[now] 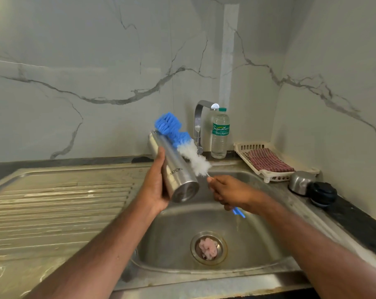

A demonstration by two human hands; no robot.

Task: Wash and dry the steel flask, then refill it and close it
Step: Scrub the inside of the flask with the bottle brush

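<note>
Gripping flask [173, 167] left hand [155, 184], right hand [228, 192] grips brush [182, 141] above sink [258, 214].

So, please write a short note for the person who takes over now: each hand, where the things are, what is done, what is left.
Left hand grips the steel flask, tilted over the sink, mouth pointing away.
Right hand holds the bottle brush by its handle; the bristles lie outside the flask, alongside it.
Cap and steel cup sit on the counter at right, cloth in the rack, water bottle by the tap.
Done: flask opened.
Left: washing, drying, refilling, closing.
</note>
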